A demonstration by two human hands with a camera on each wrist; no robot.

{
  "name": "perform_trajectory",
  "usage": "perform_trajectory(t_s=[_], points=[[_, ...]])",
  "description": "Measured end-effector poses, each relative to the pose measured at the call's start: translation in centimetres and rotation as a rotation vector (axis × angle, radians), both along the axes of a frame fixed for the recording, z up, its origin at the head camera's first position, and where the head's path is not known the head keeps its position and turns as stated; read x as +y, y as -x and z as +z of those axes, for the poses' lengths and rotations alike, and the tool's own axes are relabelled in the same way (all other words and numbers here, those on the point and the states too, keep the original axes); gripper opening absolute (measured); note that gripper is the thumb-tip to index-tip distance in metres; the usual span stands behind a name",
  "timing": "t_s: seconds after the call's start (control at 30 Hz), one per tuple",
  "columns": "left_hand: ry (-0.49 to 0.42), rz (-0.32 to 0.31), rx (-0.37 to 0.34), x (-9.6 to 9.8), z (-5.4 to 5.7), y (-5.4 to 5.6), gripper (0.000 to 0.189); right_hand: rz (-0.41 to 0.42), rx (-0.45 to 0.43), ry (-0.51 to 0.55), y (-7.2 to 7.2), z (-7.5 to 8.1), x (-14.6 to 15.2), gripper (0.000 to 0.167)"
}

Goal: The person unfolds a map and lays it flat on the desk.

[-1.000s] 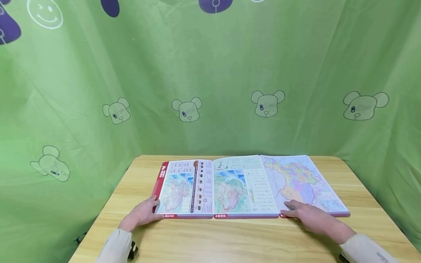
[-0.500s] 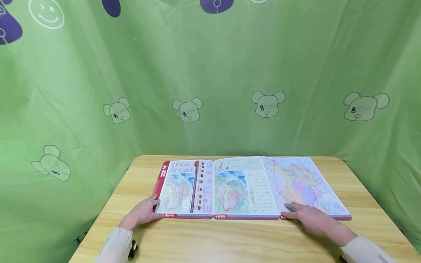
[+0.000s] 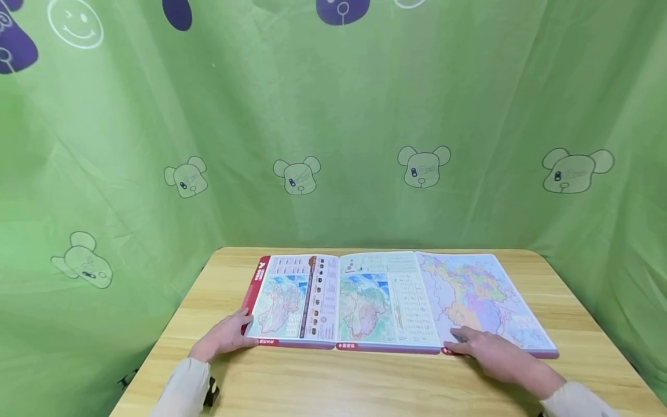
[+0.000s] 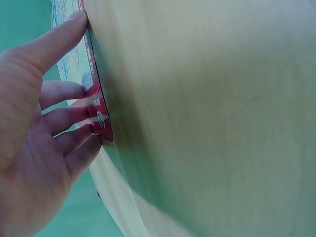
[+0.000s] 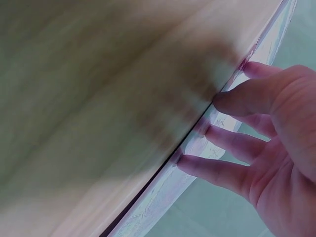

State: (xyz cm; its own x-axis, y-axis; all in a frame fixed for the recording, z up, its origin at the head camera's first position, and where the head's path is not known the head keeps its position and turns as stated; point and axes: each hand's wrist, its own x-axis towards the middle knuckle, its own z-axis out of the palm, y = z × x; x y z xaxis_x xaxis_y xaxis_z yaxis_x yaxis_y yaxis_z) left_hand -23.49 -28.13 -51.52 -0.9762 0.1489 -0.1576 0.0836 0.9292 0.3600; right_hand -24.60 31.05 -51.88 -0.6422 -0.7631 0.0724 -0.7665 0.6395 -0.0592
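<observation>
Three printed maps with red corner tabs lie side by side on the table: a left map with a red side strip, a middle map and a right map. They look stiff or stacked; which cannot be told. My left hand rests at the left map's near left corner. In the left wrist view, the fingertips of that left hand touch its red strip. My right hand lies on the right map's near edge. In the right wrist view, this right hand has extended fingers on the printed surface, thumb at the edge.
The wooden table has a rounded far edge. A green curtain printed with bear heads hangs behind it and on both sides.
The right map has slid slightly toward me along with my right hand, and the middle map's right side has also come a little nearer. My left hand has stayed in place.
</observation>
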Motion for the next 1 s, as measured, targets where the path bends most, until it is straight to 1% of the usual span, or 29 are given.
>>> perform_trajectory(t_s=[0.17, 0.4, 0.67, 0.73, 0.83, 0.93, 1.0], points=[[-0.018, 0.006, -0.003, -0.33, 0.0, 0.22, 0.075, 0.014, 0.036, 0.0, -0.17, -0.03, -0.14, 0.056], [-0.011, -0.007, -0.012, -0.58, 0.08, 0.14, 0.074, 0.03, 0.075, 0.009, -0.51, 0.09, -0.28, 0.053], [-0.035, -0.006, -0.013, -0.58, 0.21, 0.33, 0.072, -0.011, 0.048, 0.008, -0.86, 0.34, -0.41, 0.048], [-0.043, -0.006, 0.005, -0.72, 0.16, 0.38, 0.069, -0.014, 0.045, 0.012, -0.78, 0.4, -0.43, 0.047], [-0.049, 0.006, 0.053, -0.92, 0.14, 0.38, 0.059, -0.006, 0.063, 0.027, -0.62, 0.35, -0.57, 0.043], [-0.039, 0.011, 0.093, -0.68, 0.34, 0.37, 0.053, 0.008, 0.11, 0.036, -0.54, 0.18, -0.74, 0.04], [-0.011, -0.003, 0.111, -0.21, 0.46, 0.4, 0.054, 0.004, 0.149, 0.036, -0.48, 0.06, -0.88, 0.038]])
